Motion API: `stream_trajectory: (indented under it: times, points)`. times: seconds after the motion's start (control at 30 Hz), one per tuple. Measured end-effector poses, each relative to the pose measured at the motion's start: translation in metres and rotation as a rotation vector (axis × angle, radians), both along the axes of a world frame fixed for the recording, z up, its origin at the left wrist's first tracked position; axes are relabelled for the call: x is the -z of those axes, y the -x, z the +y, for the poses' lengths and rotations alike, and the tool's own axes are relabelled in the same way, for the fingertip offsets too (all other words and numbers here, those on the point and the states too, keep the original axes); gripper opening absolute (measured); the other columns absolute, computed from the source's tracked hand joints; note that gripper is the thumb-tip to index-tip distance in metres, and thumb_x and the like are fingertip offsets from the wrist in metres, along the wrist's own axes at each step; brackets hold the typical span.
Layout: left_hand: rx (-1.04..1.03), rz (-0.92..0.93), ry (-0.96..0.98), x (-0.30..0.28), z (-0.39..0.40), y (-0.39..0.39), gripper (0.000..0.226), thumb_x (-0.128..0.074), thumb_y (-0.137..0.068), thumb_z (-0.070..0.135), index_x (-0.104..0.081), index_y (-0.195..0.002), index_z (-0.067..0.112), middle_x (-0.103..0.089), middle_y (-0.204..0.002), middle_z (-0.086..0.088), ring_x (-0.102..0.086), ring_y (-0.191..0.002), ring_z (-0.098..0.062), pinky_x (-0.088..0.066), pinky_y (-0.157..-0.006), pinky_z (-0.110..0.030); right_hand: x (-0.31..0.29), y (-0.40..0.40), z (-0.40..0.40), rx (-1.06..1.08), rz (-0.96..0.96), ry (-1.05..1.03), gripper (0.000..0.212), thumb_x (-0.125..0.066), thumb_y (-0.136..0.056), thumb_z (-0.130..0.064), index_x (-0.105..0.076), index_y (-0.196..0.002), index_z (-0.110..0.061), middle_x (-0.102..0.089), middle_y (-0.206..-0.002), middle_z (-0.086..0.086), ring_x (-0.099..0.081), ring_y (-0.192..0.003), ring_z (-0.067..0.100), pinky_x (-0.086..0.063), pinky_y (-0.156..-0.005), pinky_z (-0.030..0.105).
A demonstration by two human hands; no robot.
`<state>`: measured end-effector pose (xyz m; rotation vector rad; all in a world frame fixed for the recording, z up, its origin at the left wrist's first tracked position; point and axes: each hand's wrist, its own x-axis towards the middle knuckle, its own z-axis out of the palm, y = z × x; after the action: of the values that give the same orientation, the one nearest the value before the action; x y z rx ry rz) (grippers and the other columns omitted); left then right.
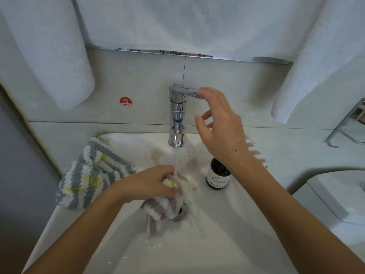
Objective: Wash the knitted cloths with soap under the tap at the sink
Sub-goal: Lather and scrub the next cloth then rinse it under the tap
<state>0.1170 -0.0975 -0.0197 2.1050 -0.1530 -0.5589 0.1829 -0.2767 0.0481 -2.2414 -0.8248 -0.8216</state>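
Overhead, then, looking down on a washbasin:
Surface: white sink [227, 244] sunk in a pale counter [296, 147], wet, with specks of foam on the basin floor.
Room: tiled wall behind; white towels [59, 56] hang at the left, middle and right; a round red sticker reading HOT [125, 102] sits left of the tap.
Tap: chrome tap [177, 115], upright at the back rim, water running from its spout.
Left hand [150, 184]: curled round the purple-and-white knitted cloth [164, 206], holding it bunched under the stream, above the drain [181, 212].
Right hand [219, 123]: fingers loosely spread, fingertips touching the end of the tap lever [189, 90]; nothing gripped.
Edges: a grey-and-white striped cloth [92, 175] with yellow flecks drapes over the sink's left rim; a pink striped cloth [256, 153] lies on the right rim, mostly hidden behind the right wrist.
Soap: dark bottle [218, 175], white label, standing inside the basin just right of the stream.
Open room: the near half of the basin.
Textures: chunky ribbed yarn, glossy porcelain, mirror-bright metal.
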Motion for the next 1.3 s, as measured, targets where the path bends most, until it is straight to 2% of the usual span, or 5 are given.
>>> stream_trajectory:
  times: [0.2,0.43,0.7,1.03,1.3]
  points:
    - [-0.161,0.020,0.196,0.007,-0.021,-0.005,0.036,-0.071,-0.084,0.011,-0.058,-0.114,0.027,-0.067,-0.109,0.001,-0.067,-0.097,-0.015,-0.056,-0.085,-0.030,0.010,0.006,-0.018,0.034,-0.030,0.101,0.062,-0.057,-0.091,-0.022,-0.035,-0.148,-0.014,-0.034,-0.155,-0.001,-0.044,-0.131,0.015,-0.044,-0.094,0.025]
    - [-0.232,0.018,0.276,0.011,-0.053,-0.012,0.046,-0.071,-0.085,0.015,-0.053,-0.126,0.025,-0.066,-0.113,0.000,-0.067,-0.099,-0.017,-0.056,-0.079,-0.033,0.061,0.017,-0.084,0.124,0.219,0.170,0.068,-0.044,-0.091,-0.054,-0.035,-0.149,-0.019,-0.026,-0.158,-0.010,-0.019,-0.145,0.008,-0.025,-0.114,0.029]
    - [-0.253,-0.041,0.389,0.002,-0.096,-0.023,0.041,-0.068,-0.086,0.015,-0.056,-0.124,0.025,-0.069,-0.106,0.002,-0.069,-0.092,-0.012,-0.055,-0.070,-0.027,0.078,0.017,-0.103,0.020,0.349,0.243,0.075,-0.023,-0.087,-0.075,-0.021,-0.151,-0.035,-0.010,-0.152,-0.030,-0.013,-0.139,-0.012,-0.015,-0.109,0.012]
    - [-0.275,-0.111,0.461,0.005,-0.110,-0.030,0.033,-0.068,-0.087,0.015,-0.057,-0.112,0.033,-0.068,-0.104,0.005,-0.068,-0.093,-0.011,-0.055,-0.071,-0.024,0.083,0.020,-0.099,0.128,0.182,0.343,0.076,-0.016,-0.092,-0.073,-0.033,-0.149,-0.026,-0.026,-0.157,-0.014,-0.050,-0.127,0.016,-0.053,-0.082,0.029]
    - [-0.248,-0.101,0.478,0.007,-0.107,-0.031,0.035,-0.069,-0.087,0.014,-0.059,-0.118,0.025,-0.070,-0.104,-0.001,-0.070,-0.089,-0.013,-0.057,-0.068,-0.023,0.083,0.022,-0.100,0.198,0.194,0.409,0.080,-0.011,-0.090,-0.075,-0.037,-0.148,-0.026,-0.034,-0.155,-0.011,-0.059,-0.117,0.016,-0.051,-0.079,0.029]
